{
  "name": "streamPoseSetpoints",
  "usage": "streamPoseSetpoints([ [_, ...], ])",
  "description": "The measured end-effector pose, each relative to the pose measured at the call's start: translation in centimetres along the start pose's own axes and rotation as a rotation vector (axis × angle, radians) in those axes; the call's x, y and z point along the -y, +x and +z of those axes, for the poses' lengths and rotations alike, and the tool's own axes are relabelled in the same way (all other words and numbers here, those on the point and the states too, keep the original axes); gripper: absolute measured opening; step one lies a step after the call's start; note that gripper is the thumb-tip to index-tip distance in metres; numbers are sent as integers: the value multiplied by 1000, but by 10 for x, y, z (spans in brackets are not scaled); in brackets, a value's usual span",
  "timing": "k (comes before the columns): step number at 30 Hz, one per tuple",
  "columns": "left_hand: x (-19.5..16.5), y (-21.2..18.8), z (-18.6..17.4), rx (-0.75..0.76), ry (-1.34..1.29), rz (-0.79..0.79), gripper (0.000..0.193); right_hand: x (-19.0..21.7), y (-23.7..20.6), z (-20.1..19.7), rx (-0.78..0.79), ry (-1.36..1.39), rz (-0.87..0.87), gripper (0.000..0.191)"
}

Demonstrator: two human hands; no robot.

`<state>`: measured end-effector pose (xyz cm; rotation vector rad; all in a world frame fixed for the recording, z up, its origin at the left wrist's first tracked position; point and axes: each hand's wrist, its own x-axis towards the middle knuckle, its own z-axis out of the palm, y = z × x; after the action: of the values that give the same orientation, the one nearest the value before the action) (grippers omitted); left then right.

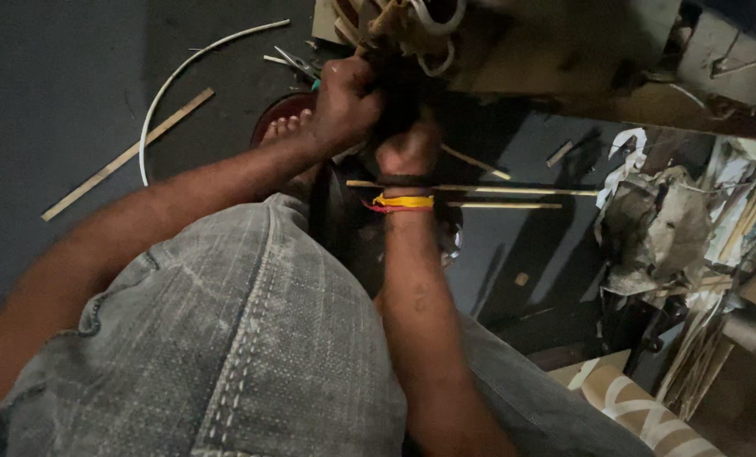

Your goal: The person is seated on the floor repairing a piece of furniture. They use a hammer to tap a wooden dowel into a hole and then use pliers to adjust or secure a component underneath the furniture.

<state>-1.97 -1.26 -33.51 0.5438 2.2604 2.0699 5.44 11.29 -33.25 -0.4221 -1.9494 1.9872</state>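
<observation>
Two bare hands meet near the top middle of the view, both closed around one dark bundle point(392, 89) that runs up toward a heap of pale cane loops point(395, 25). Farthest left, on the dark floor point(48, 85), a flat wooden strip point(128, 154) lies slanted, and a thin white curved rod point(183, 72) arcs over its upper end. Just right of these, a round reddish-brown dish point(278, 112) sits on the floor, with the toes of a bare foot point(286, 127) resting against it. A grey denim knee point(251, 338) fills the lower middle of the picture.

The left hand point(344, 101) is clenched in a fist on the left side of the bundle, its knuckles turned up toward the cane. The right hand point(408, 148) is likewise shut tight, gripping the same bundle slightly lower and just to the right, so the bundle passes between and through both fists. What the bundle is made of I cannot tell; it is too dark. A yellow and red thread band point(403, 201) and a dark strap circle the right wrist.

Behind that wrist, thin wooden sticks point(505, 191) lie flat across the floor, running off to the right. Above them hangs the underside of a worn wooden frame point(581, 59). Far right, crumpled paper and scraps point(657, 228) are heaped together, and a roll of patterned beige cloth point(649, 415) lies in the lower corner.
</observation>
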Motion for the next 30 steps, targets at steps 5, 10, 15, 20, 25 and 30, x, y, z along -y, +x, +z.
streamPoseSetpoints([
  [5, -12, 3, -3, 15, 24, 58, 10, -19, 3, -3, -1, 86, 51, 38],
  [10, -20, 5, -6, 50, -100, 45, 14, -10, -14, 22, -670, 407, 608, 49],
  [15, -15, 4, -4, 18, -8, 73, 14, 38, -28, 24, -381, -625, 26, 51],
  [20, -8, 4, 2, -10, 20, 53, 10, 61, -1, 19, -199, -751, -36, 38],
  [25, -2, 1, 4, -2, -45, 9, 7, 49, -3, 4, -152, -982, 213, 33],
  [30, 6, 0, 9, -50, 106, 39, 17, 25, 15, -8, -116, -1034, -195, 34],
])
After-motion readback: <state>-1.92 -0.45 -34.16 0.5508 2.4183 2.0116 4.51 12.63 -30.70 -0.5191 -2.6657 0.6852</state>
